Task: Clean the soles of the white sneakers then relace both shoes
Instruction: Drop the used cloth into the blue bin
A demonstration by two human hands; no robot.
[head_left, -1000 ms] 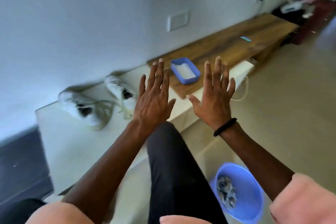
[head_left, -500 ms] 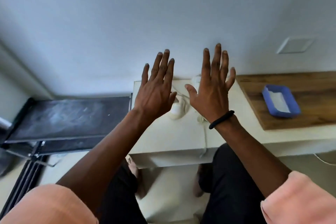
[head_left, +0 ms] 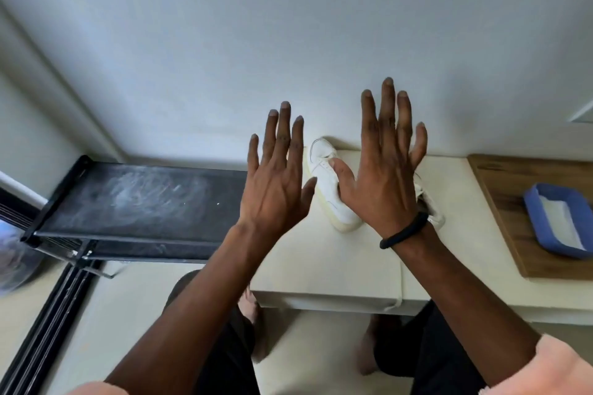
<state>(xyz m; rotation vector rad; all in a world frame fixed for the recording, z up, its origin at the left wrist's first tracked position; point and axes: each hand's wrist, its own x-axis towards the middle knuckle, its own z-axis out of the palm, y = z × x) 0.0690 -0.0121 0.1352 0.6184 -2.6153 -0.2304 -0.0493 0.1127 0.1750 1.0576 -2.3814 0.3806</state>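
Note:
Two white sneakers stand on a low cream bench (head_left: 321, 266) against the wall. One sneaker (head_left: 324, 183) shows between my hands, toe toward me. The other sneaker (head_left: 431, 207) is mostly hidden behind my right wrist. My left hand (head_left: 276, 183) is raised in front of the camera, fingers straight and spread, holding nothing. My right hand (head_left: 382, 176) is raised beside it the same way, empty, with a black band on its wrist. A loose white lace (head_left: 396, 301) hangs over the bench's front edge.
A blue tray (head_left: 558, 221) with white contents sits on a wooden board (head_left: 507, 202) at the right. A dusty black shelf (head_left: 138, 199) stands to the left of the bench. My dark-trousered legs and bare feet are below the bench.
The view has swung left and steadied on the bench, so the sneakers now lie behind my hands. Both hands stay raised, spread and empty.

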